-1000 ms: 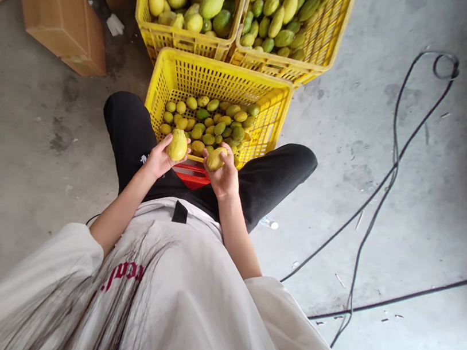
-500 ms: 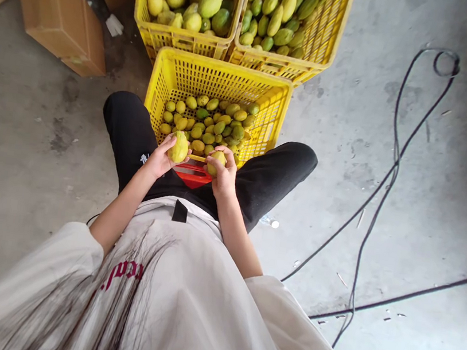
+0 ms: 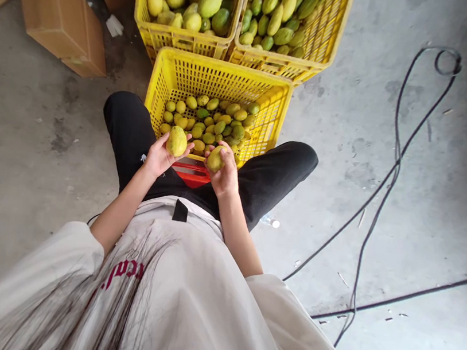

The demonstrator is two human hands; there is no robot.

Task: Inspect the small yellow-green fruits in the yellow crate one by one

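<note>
My left hand [image 3: 160, 156] holds a yellow lemon [image 3: 177, 141], which rests on the palm and fingers with most of its side showing. In my right hand [image 3: 225, 175] is a second, smaller yellow-green lemon [image 3: 215, 159], gripped between thumb and fingers. Both hands are above the near rim of a yellow plastic crate [image 3: 224, 68] that stands between my knees. Inside that crate lie several small yellow and green lemons [image 3: 208, 138], gathered toward its near side. My hands cover part of the near rim.
Two more yellow crates, a left one [image 3: 183, 40] and a right one [image 3: 275, 62], stand behind, heaped with lemons. Cardboard boxes [image 3: 57, 5] sit at the upper left. A black cable [image 3: 380, 201] loops over the concrete floor at right. Something red [image 3: 192, 176] shows below the near crate.
The lemon in my left hand has turned and shifted slightly left. The one in my right hand has been turned too, its hold slightly changed. The crates have not moved.
</note>
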